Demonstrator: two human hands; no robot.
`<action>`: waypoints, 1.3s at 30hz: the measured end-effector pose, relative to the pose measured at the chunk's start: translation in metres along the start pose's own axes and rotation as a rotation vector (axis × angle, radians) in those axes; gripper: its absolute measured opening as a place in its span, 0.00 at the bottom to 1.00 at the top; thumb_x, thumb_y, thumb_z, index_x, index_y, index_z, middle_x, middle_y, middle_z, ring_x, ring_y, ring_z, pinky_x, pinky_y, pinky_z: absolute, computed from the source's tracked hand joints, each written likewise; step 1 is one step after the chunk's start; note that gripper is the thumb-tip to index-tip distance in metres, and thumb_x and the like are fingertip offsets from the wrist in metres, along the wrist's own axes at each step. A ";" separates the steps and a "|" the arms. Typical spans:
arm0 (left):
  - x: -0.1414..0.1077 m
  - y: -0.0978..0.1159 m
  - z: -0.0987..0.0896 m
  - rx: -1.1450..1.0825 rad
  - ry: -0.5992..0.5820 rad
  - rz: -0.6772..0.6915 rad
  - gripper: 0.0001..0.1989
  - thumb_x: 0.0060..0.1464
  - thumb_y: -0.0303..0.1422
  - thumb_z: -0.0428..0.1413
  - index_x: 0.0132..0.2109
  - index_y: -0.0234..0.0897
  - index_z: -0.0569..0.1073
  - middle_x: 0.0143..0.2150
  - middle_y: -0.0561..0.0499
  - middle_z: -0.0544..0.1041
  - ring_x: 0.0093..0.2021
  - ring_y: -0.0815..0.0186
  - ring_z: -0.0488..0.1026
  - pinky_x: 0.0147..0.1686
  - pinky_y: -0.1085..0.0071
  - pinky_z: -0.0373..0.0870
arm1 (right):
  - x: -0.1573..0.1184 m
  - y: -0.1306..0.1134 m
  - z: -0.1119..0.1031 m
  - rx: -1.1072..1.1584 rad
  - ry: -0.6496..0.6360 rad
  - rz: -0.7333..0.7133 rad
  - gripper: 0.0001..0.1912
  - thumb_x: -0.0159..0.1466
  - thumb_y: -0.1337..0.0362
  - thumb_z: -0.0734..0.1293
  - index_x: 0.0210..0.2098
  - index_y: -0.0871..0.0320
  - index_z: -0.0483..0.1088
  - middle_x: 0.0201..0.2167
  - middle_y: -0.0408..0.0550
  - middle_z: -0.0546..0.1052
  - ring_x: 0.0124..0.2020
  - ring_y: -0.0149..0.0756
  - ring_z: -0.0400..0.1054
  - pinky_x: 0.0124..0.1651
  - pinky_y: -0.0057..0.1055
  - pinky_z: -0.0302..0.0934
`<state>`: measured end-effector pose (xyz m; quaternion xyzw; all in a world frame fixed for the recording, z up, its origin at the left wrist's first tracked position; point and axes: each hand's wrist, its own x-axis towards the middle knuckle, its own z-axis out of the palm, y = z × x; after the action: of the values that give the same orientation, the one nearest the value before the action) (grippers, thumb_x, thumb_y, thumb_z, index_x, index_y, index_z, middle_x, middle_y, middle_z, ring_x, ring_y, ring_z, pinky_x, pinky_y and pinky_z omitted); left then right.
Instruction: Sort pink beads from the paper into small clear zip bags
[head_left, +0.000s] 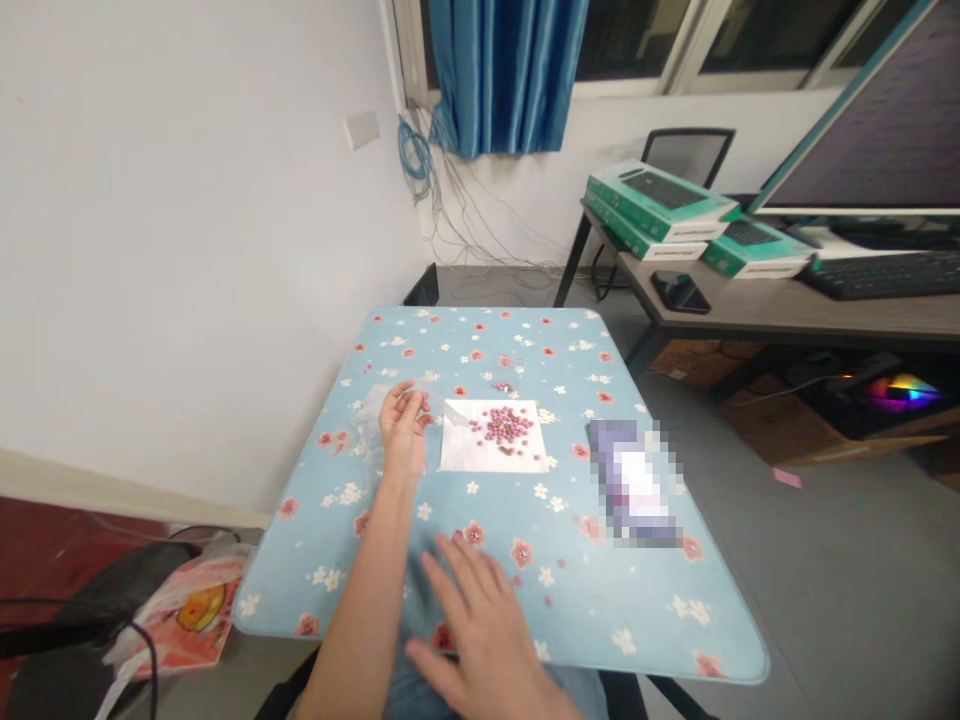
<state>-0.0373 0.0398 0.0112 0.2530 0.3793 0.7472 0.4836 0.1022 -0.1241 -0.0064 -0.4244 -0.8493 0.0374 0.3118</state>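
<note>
Over the left part of the flowered blue table (510, 510), my left hand (403, 412) has its fingers curled together at clear plastic bags (369, 425); what its fingertips hold is too small to make out. My right hand (480, 610) is palm down near the table's front edge, fingers spread, holding nothing. A white sheet of paper (469, 458) lies right of my left hand, with a pile of small pink beads (508, 426) on it. Behind the paper is a small clear bag (504, 387) with pink pieces. A few pink beads (548, 602) lie loose right of my right hand.
A blurred-out purple and white item (636, 483) lies on the table's right side. On the desk (757, 312) at the right are green boxes (660, 205), a phone (679, 292), a keyboard (892, 273) and a monitor (870, 120). A wall stands on the left.
</note>
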 end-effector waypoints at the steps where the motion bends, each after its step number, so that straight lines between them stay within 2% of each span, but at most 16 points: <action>1: 0.000 0.001 -0.001 -0.009 0.006 0.001 0.17 0.40 0.32 0.65 0.40 0.39 0.71 0.27 0.58 0.72 0.23 0.77 0.68 0.21 0.81 0.63 | -0.016 -0.010 0.006 -0.040 -0.092 -0.061 0.26 0.63 0.54 0.60 0.58 0.59 0.61 0.58 0.55 0.65 0.59 0.45 0.56 0.53 0.39 0.55; 3: 0.000 0.001 -0.002 -0.023 0.000 -0.002 0.17 0.40 0.32 0.65 0.40 0.39 0.71 0.27 0.57 0.72 0.24 0.77 0.68 0.21 0.81 0.63 | -0.036 -0.019 0.017 -0.104 -0.254 -0.116 0.33 0.62 0.53 0.63 0.62 0.60 0.55 0.64 0.57 0.57 0.63 0.47 0.50 0.57 0.42 0.51; 6: 0.000 0.000 -0.002 -0.029 -0.002 -0.010 0.17 0.40 0.32 0.65 0.39 0.39 0.71 0.27 0.57 0.73 0.24 0.77 0.68 0.21 0.82 0.62 | -0.041 -0.015 0.026 -0.130 -0.341 -0.134 0.38 0.60 0.51 0.65 0.64 0.59 0.51 0.66 0.60 0.50 0.65 0.49 0.46 0.60 0.46 0.48; 11: 0.002 -0.002 -0.003 -0.038 0.028 -0.026 0.17 0.39 0.32 0.65 0.39 0.39 0.72 0.27 0.57 0.73 0.23 0.77 0.68 0.21 0.82 0.62 | -0.037 -0.009 0.025 -0.118 -0.357 -0.160 0.42 0.57 0.49 0.66 0.64 0.58 0.49 0.66 0.62 0.47 0.66 0.51 0.44 0.60 0.48 0.48; 16: 0.001 -0.003 -0.003 -0.029 0.023 -0.020 0.17 0.40 0.32 0.64 0.40 0.39 0.72 0.27 0.56 0.73 0.25 0.76 0.70 0.22 0.82 0.63 | -0.039 -0.010 0.026 -0.140 -0.350 -0.164 0.40 0.58 0.49 0.65 0.64 0.58 0.50 0.66 0.62 0.47 0.66 0.51 0.44 0.60 0.48 0.49; 20: 0.005 0.004 -0.001 0.004 0.027 0.030 0.16 0.39 0.31 0.64 0.38 0.38 0.72 0.28 0.55 0.74 0.34 0.69 0.76 0.31 0.76 0.70 | -0.039 -0.010 0.026 -0.140 -0.358 -0.154 0.39 0.60 0.48 0.64 0.65 0.56 0.49 0.67 0.61 0.47 0.66 0.50 0.43 0.60 0.47 0.50; 23: 0.018 0.016 0.000 0.044 0.019 0.097 0.15 0.40 0.31 0.63 0.38 0.39 0.71 0.27 0.56 0.72 0.43 0.63 0.76 0.39 0.71 0.71 | -0.039 -0.009 0.025 -0.131 -0.359 -0.156 0.39 0.60 0.48 0.63 0.65 0.56 0.47 0.67 0.61 0.46 0.66 0.50 0.42 0.60 0.48 0.49; 25: 0.031 0.025 -0.003 0.116 0.016 0.123 0.15 0.39 0.31 0.62 0.38 0.38 0.71 0.26 0.56 0.72 0.43 0.62 0.76 0.40 0.70 0.70 | -0.039 -0.009 0.025 -0.124 -0.358 -0.156 0.38 0.61 0.49 0.62 0.65 0.57 0.47 0.66 0.62 0.47 0.66 0.50 0.42 0.60 0.48 0.49; 28: 0.053 0.033 -0.018 0.340 0.023 0.129 0.14 0.39 0.31 0.60 0.38 0.38 0.71 0.22 0.57 0.70 0.34 0.65 0.76 0.38 0.70 0.70 | -0.039 -0.009 0.024 -0.107 -0.357 -0.157 0.36 0.62 0.50 0.61 0.65 0.57 0.48 0.66 0.62 0.48 0.66 0.51 0.43 0.60 0.49 0.50; 32: 0.076 0.036 -0.049 0.873 0.042 0.174 0.14 0.39 0.28 0.56 0.38 0.37 0.72 0.22 0.56 0.72 0.26 0.68 0.70 0.33 0.72 0.66 | -0.038 -0.009 0.022 -0.097 -0.370 -0.160 0.36 0.63 0.49 0.60 0.65 0.57 0.48 0.66 0.62 0.49 0.66 0.51 0.44 0.59 0.48 0.51; 35: 0.083 0.038 -0.066 1.253 0.030 0.249 0.16 0.43 0.29 0.53 0.43 0.40 0.72 0.25 0.55 0.74 0.28 0.65 0.70 0.34 0.70 0.65 | -0.037 -0.008 0.022 -0.094 -0.376 -0.162 0.35 0.63 0.49 0.59 0.65 0.57 0.48 0.66 0.63 0.49 0.66 0.51 0.44 0.59 0.48 0.51; 39: 0.083 0.042 -0.072 1.609 -0.033 0.271 0.16 0.46 0.31 0.52 0.45 0.40 0.72 0.33 0.50 0.76 0.38 0.58 0.72 0.41 0.65 0.64 | -0.037 -0.008 0.022 -0.074 -0.401 -0.147 0.35 0.64 0.49 0.58 0.65 0.57 0.47 0.66 0.62 0.48 0.66 0.52 0.44 0.59 0.48 0.50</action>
<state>-0.1468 0.0823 0.0038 0.5774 0.7587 0.2945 0.0647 0.1011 -0.1522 -0.0397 -0.3567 -0.9237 0.0670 0.1224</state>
